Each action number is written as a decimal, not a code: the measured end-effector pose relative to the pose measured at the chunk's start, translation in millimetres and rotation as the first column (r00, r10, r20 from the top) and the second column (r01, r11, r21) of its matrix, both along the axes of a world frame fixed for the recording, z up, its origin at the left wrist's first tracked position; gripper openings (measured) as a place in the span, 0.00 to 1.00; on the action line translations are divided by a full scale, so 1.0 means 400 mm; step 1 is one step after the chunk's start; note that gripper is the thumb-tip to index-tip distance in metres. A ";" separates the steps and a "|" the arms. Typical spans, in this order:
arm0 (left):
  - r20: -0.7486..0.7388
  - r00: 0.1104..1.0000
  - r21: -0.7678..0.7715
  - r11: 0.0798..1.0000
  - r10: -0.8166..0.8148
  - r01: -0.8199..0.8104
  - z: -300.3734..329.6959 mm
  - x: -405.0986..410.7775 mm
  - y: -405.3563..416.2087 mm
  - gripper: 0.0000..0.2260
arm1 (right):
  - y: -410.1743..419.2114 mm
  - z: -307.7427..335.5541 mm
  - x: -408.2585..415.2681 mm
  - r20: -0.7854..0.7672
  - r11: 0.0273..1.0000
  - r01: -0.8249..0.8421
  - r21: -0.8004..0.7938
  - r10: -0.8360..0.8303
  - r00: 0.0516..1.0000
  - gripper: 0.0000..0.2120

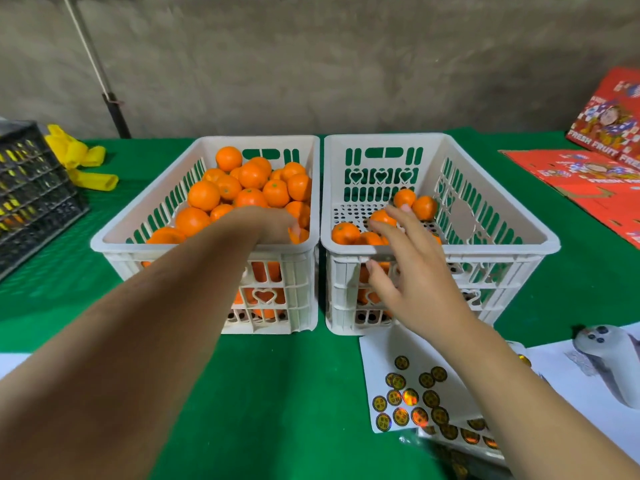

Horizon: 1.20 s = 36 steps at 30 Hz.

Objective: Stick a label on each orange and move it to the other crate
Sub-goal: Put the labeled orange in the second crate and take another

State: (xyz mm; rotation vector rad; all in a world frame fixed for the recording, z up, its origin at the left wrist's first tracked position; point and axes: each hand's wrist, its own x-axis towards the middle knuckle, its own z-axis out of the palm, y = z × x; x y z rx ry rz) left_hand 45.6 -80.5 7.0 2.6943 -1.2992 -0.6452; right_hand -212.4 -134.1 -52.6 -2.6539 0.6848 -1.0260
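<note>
Round gold labels on a white sheet lie nearest. Right hand, fingers spread and empty, hovers over the sparsely filled right crate. Left hand curls around an orange in the full left crate.

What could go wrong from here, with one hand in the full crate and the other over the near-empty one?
1. The left hand reaches into the heaped left crate; pulling one orange from the near corner could send neighbours rolling.
2. The right hand hovers open above the right crate, away from the label sheet, so an orange could get moved unlabelled.
3. The right forearm crosses over the sheet and could drag it.
</note>
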 end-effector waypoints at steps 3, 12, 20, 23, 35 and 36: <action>0.070 0.997 -0.507 0.861 -0.009 0.044 0.022 -0.017 0.033 0.22 | 0.015 -0.053 -0.053 0.190 0.997 0.050 0.060 -0.060 0.980 0.19; 0.053 0.979 -0.968 0.230 -0.199 0.099 -0.252 -0.306 0.250 0.29 | 0.038 -0.243 -0.185 -0.325 0.988 0.120 0.094 -0.084 0.942 0.13; -0.637 0.692 -0.683 0.665 -0.340 -0.302 -0.508 -0.463 0.230 0.28 | 0.026 -0.265 -0.184 -0.758 0.986 0.135 0.098 -0.013 0.652 0.16; -0.726 0.610 -0.607 0.713 -0.318 -0.351 -0.544 -0.468 0.221 0.25 | 0.024 -0.272 -0.175 -0.768 0.984 0.152 0.094 -0.026 0.640 0.18; -0.728 0.627 -0.581 0.735 -0.277 -0.350 -0.557 -0.455 0.211 0.25 | 0.020 -0.273 -0.154 -0.803 0.970 0.203 0.136 -0.012 0.596 0.22; -0.725 0.630 -0.583 0.733 -0.277 -0.349 -0.557 -0.455 0.210 0.25 | 0.019 -0.272 -0.155 -0.806 0.970 0.204 0.134 -0.013 0.592 0.22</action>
